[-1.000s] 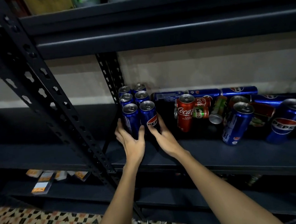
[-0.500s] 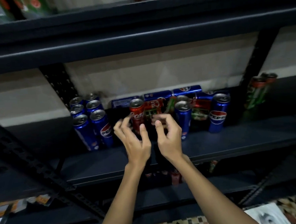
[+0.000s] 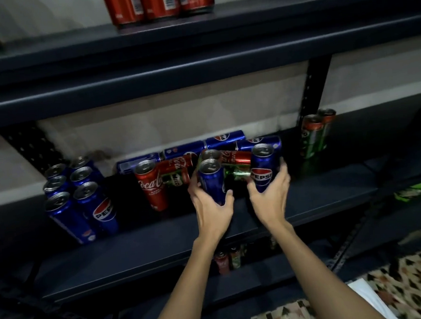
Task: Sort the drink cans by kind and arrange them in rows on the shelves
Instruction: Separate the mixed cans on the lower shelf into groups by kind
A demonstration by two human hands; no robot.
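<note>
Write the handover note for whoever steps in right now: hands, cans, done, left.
Left hand grips an upright blue can; right hand grips an upright Pepsi can.
Done: six Pepsi cans in rows at the shelf's left; two green cans upright at right.
Left: upright Coca-Cola can and the mixed pile lying behind need sorting.

I've moved both hands right of the Coca-Cola can (image 3: 152, 185): left hand (image 3: 214, 210) now grips one Pepsi can (image 3: 212, 180), right hand (image 3: 272, 197) another (image 3: 262, 168).
</note>
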